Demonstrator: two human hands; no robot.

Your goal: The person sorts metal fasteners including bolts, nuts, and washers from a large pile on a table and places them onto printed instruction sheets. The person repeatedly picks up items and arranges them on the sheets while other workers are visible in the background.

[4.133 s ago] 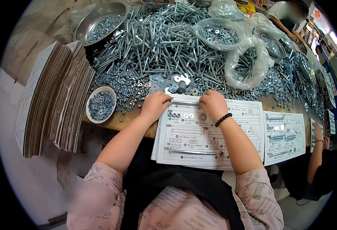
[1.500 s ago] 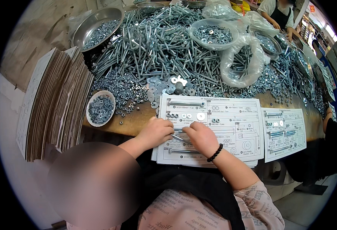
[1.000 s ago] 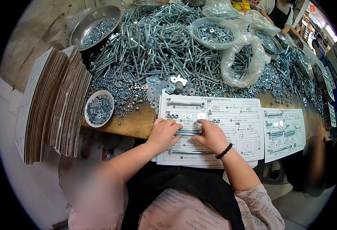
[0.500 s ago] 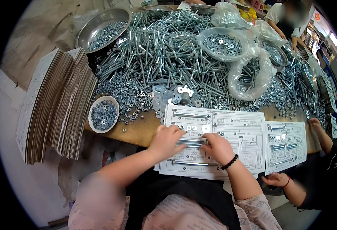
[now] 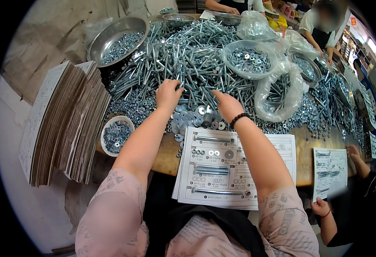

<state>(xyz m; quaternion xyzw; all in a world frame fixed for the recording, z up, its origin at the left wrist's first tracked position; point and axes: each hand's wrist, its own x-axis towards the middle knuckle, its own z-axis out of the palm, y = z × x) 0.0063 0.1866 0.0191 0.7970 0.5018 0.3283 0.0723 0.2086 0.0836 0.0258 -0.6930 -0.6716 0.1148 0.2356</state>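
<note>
Over the heap of long bolts point(image 5: 205, 64), my left hand point(image 5: 169, 95) reaches in with thumb and fingers apart, its tips among the bolts. To the right, my right hand point(image 5: 228, 105) also hovers at the near side of the heap. One finger of it stretches forward; the others are partly hidden. Beneath my right forearm lies a stack of printed cards point(image 5: 260, 201). The top card carries a long bolt point(image 5: 215, 139) at the top, nuts point(image 5: 198, 152), small washers point(image 5: 213, 153), a large washer point(image 5: 229, 155), bolts point(image 5: 211, 169) in the middle and another long bolt point(image 5: 218, 191) below.
Loose large washers point(image 5: 183, 118) and nuts point(image 5: 141, 112) border the heap. A white bowl point(image 5: 106, 145), a steel basin point(image 5: 94, 51) and a plastic bowl point(image 5: 228, 68) hold small hardware. Tall card stacks point(image 5: 68, 128) stand left. At right, a co-worker's hands hold a card point(image 5: 330, 171); other people work behind.
Both my hands have left the card and moved forward to the bolt heap. Bolts now lie on the card's middle. The co-worker at right has lifted their card and turned it upright.
</note>
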